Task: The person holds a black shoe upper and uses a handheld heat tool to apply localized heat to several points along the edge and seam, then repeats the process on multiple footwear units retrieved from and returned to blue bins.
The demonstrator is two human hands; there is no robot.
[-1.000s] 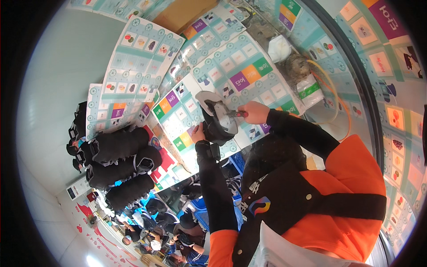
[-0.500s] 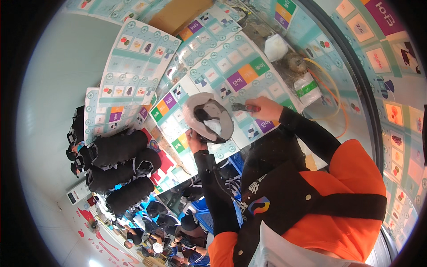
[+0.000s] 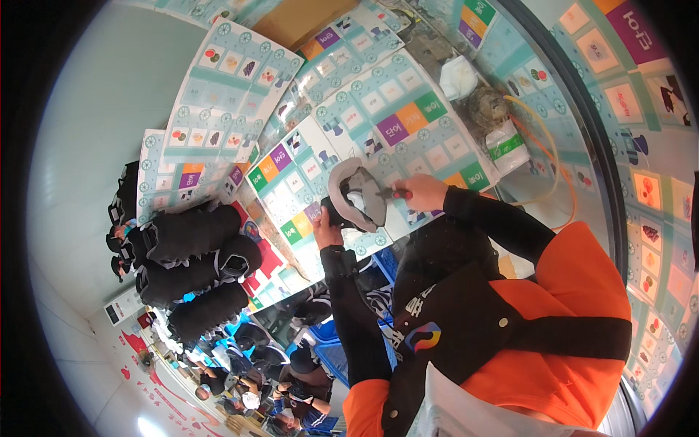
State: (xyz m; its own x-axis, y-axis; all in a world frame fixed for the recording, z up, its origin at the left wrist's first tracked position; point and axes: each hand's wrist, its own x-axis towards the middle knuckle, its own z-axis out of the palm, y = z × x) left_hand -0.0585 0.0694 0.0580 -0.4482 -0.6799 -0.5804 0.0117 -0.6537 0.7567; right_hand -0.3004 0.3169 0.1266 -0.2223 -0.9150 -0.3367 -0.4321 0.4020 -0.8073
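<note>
Cap-like piece: rounded, grey rim, black side, whitish patch inside hollow; held above sheet-covered table. Left hand grips black side; right hand grasps red-handled brush beside grey rim.

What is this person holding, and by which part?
The left hand holds a black-and-grey piece by its left side; the right hand holds a brush by its red handle.
</note>
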